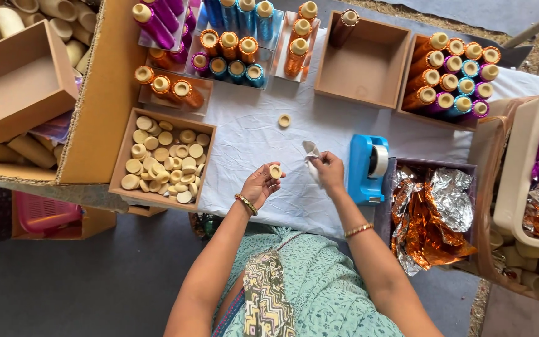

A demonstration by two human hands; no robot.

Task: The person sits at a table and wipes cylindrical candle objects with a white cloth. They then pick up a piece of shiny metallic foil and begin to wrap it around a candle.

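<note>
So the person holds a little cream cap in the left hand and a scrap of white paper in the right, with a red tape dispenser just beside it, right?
Nearly. The head view shows the tape dispenser is blue, not red. The rest holds: the left hand holds a little cream cap, the right hand a scrap of white paper, with the dispenser just beside it.

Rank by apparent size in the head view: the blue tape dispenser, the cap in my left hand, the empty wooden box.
1. Empty wooden box
2. Blue tape dispenser
3. Cap in the left hand
</note>
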